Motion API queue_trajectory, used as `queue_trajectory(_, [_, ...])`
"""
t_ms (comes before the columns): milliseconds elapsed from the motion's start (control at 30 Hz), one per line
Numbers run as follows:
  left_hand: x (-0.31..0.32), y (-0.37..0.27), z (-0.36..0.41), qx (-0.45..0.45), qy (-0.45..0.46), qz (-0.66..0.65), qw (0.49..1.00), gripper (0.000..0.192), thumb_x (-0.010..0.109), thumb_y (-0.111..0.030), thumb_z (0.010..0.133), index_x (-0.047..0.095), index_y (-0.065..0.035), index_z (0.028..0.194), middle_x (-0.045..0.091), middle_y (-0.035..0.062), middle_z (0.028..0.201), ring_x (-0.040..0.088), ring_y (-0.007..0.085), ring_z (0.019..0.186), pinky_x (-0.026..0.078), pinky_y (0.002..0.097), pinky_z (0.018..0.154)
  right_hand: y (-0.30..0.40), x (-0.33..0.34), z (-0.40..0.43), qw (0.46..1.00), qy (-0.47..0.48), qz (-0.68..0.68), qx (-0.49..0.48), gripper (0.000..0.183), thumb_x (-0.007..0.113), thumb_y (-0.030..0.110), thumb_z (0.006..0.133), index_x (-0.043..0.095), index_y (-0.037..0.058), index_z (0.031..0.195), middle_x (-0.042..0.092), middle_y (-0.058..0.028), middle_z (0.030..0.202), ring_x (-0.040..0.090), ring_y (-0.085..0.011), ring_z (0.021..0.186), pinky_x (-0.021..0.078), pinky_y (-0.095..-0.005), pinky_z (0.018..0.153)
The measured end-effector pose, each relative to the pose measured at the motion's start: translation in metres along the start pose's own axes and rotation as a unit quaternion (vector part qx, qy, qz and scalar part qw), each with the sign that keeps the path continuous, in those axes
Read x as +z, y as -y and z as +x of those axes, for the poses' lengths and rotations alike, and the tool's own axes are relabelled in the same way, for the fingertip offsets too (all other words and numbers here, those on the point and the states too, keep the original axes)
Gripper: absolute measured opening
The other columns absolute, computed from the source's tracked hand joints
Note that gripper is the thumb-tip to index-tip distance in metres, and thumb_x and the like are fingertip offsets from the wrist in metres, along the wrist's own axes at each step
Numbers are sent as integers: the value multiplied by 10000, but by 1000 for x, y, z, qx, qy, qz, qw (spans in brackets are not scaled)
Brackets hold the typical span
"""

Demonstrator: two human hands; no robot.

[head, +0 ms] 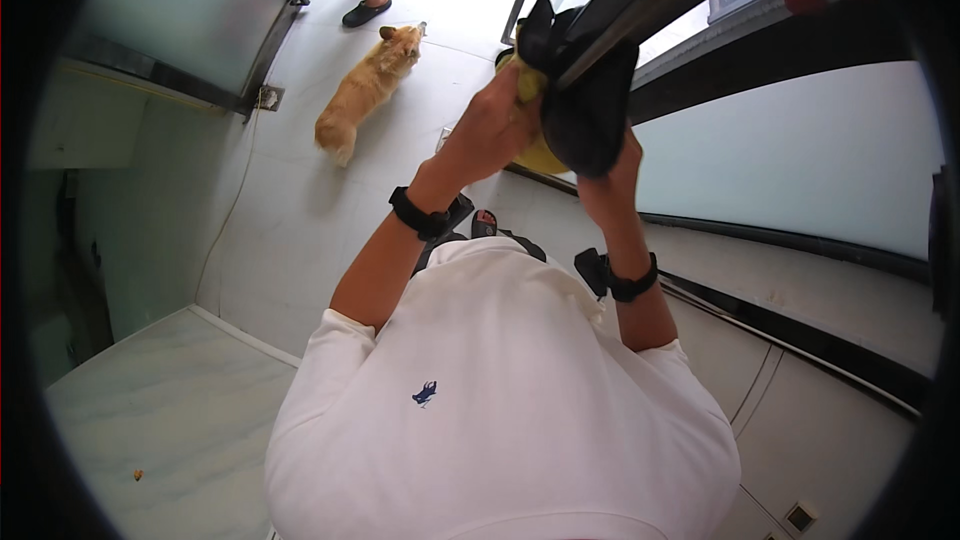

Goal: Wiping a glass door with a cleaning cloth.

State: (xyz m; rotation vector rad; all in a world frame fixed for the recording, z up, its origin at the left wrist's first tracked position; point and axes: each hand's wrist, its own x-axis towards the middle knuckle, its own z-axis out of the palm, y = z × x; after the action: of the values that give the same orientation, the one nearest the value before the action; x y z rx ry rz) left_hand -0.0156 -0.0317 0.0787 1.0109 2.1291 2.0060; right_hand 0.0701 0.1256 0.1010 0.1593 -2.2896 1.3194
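A black-and-yellow fabric item (589,109) with a strap or loop at its top is raised in front of me, against a dark metal bar (615,30) of the door or window frame. Whether it hangs from the bar cannot be told. My left hand (499,120) grips its yellow part (531,82) on the left side. More yellow material (541,157) shows beneath the black. At the lower right edge, my right hand (611,187) holds the item, its fingers mostly hidden behind the black fabric. Both wrists wear black straps.
A tan dog (367,94) stands on the pale tiled floor, near another person's feet in dark clogs (367,11). Frosted glass panels flank me on the left (187,11) and right (795,157). A thin cord (236,214) runs along the floor at left.
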Motion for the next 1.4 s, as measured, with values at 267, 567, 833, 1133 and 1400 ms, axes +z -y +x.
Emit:
queue_trajectory(267, [-10,44,-24,-61,45,-29,997,300,424,-80,988,489,2,1269,627,195,1125,617,308,1048,462,373,932,-13,37,-7,999,1,2,36,423,652,-21,785,569,-40,1198,607,-179,1216,655,-313,1049,506,-358,885])
queue_trajectory(567, [-7,111,-54,-122,59,-30,990,341,402,-157,1013,477,-24,1318,625,183,1179,601,304,1117,436,372,973,-60,59,-16,989,71,27,125,446,661,-17,762,559,-14,1197,663,-172,1088,679,-279,993,509,-338,842])
queue_trajectory(833, [-8,168,-83,-230,100,112,961,360,369,-267,1021,572,-3,1160,666,258,996,630,424,968,482,461,853,-132,89,-46,951,226,-70,196,416,593,94,848,526,51,1256,668,-217,1099,640,-373,1059,497,-405,886])
queue_trajectory(1133, [-1,34,-34,-174,86,15,981,416,401,-283,1015,578,74,893,602,257,736,580,438,731,464,449,690,-34,24,-5,981,96,58,157,465,514,-21,817,506,-13,1283,661,-193,1090,630,-271,1041,454,-348,946])
queue_trajectory(1400, [92,25,1,-46,78,-139,986,264,394,-157,1023,464,18,1207,547,231,1140,536,411,1063,409,428,939,-75,-7,-14,946,-289,65,129,427,616,-7,831,438,18,1218,547,-110,1159,539,-211,1103,411,-321,988])
